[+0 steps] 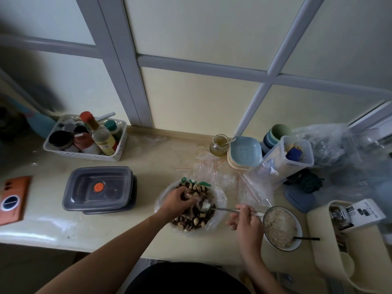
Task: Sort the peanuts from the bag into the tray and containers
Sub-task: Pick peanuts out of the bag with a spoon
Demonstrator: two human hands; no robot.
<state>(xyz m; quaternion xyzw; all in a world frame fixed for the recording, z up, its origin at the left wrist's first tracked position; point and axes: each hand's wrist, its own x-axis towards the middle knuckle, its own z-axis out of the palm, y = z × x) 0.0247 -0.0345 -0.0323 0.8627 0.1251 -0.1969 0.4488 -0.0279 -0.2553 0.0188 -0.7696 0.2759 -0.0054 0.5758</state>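
A round plate (220, 198) wrapped in clear plastic holds a heap of pale peanuts (196, 186) mixed with dark striped seeds (186, 220). My left hand (177, 201) lies over the heap with fingers curled around a small clear item that I cannot make out. My right hand (246, 219) pinches the handle of a metal spoon (206, 206), whose bowl sits on the heap right beside my left fingers. Clear zip bags (209, 166) with red strips lie just behind the plate.
A lidded grey container (99, 188) stands left of the plate, an orange phone (13, 199) further left. A white basket of bottles (84, 139) is at the back left. A bowl of grains (280, 228) sits at the right. Stacked blue dishes (244, 152), a jar (219, 144) and cups stand behind.
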